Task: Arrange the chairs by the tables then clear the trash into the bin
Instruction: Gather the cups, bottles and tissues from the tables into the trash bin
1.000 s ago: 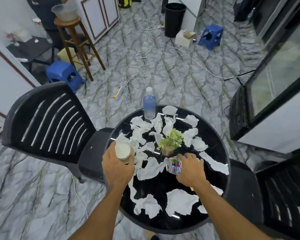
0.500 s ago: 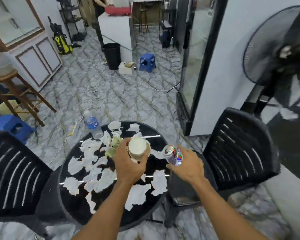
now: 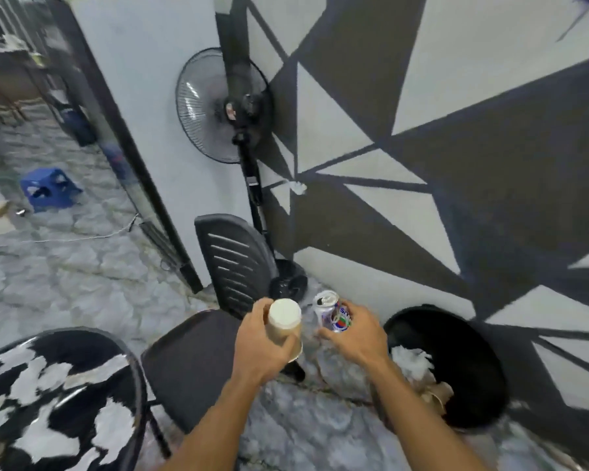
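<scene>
My left hand (image 3: 264, 345) grips a tan paper cup (image 3: 284, 321) held bottom up, above the seat of a black plastic chair (image 3: 198, 362). Just to its right, my right hand (image 3: 354, 334) holds a drink can (image 3: 332, 312) with its opened top up. The black bin (image 3: 473, 372) stands on the floor to the right of both hands, by the wall, with white paper and brown trash inside. The round black table (image 3: 130, 368) at lower left is strewn with several torn white paper pieces (image 3: 34, 379).
A standing fan (image 3: 225, 107) and its base are behind the chair against the black-and-white patterned wall. A glass-door cabinet stands left of it. A blue stool (image 3: 48, 188) and a cable lie on the marble floor at far left.
The view has swung right from the table toward the wall and the bin. Both hands lifted the cup and the can off the table and carried them rightward.
</scene>
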### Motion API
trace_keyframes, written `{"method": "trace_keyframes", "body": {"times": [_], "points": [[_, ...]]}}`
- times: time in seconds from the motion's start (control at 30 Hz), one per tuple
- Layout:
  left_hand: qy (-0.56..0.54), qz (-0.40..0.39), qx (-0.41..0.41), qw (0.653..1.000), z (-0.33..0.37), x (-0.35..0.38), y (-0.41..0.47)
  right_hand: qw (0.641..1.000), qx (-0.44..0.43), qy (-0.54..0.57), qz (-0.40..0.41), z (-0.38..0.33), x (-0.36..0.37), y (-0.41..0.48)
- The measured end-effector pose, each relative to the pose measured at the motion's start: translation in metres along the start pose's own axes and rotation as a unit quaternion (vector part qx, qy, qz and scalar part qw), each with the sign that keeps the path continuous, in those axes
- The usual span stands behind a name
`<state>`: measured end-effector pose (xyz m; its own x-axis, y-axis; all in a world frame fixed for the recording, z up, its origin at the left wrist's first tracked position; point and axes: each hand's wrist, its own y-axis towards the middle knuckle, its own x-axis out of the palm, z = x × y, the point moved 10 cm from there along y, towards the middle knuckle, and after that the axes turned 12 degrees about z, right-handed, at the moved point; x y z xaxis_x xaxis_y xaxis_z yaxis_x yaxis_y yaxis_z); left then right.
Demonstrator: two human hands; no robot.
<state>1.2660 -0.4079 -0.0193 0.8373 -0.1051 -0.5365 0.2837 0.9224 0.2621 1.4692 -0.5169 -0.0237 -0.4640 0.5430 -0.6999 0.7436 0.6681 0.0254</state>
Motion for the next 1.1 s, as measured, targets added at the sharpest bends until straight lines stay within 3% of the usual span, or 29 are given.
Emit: {"method": "trace_keyframes", "body": {"times": [0.2,0.4,0.7,1.1], "points": [[-0.025,-0.133,0.052,0.989,0.062,0.134,-0.018,0.989,0.121,0.003,0.090,0.118,-0.081,0.003],[-0.038,-0.227,0.048,0.972,0.089,0.247,-0.032,0.960,0.243,-0.003,0.143,0.221,-0.128,0.003],[-0.018,-0.289,0.010,0.957,0.100,0.360,-0.002,0.936,0.323,-0.019,0.139,0.302,-0.144,0.051],[0.093,-0.381,0.072,0.917,0.127,0.485,-0.027,0.902,0.411,0.023,0.133,0.404,-0.154,0.063]]}}
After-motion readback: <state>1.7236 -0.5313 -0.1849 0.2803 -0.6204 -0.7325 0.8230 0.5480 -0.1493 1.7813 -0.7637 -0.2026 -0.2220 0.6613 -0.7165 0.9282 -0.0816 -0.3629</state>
